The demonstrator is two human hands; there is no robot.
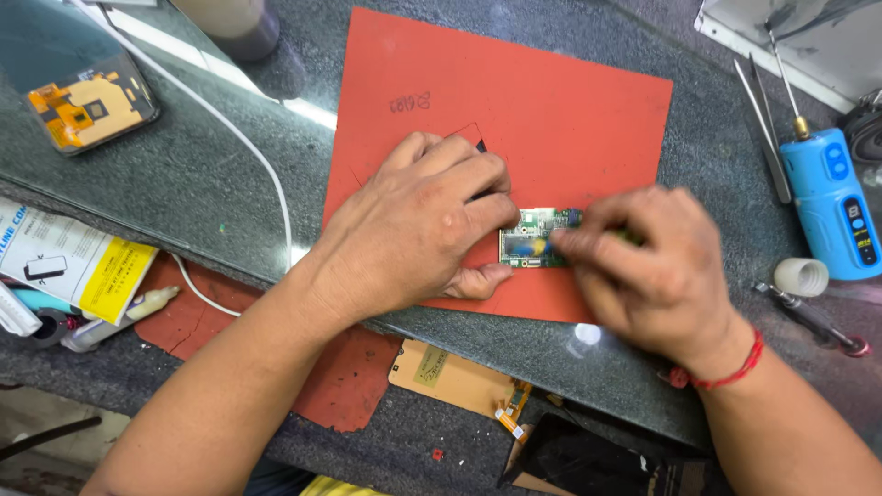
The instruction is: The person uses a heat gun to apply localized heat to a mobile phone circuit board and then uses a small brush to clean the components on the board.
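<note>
Centre frame: small green rectangular circuit board (537, 238) flat on my orange-red silicone mat (551, 110) | my left hand (418, 225) curls closed around its left edge, steadying it | my right hand (643, 266) pinches shut at its right end; anything held is hidden.

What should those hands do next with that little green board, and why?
Probably keep the left hand pressing the small green circuit board flat on the red mat while the right hand works its fingertips along the board's right edge. The board is small and loose on the mat, so it would likely slide if released.
</note>
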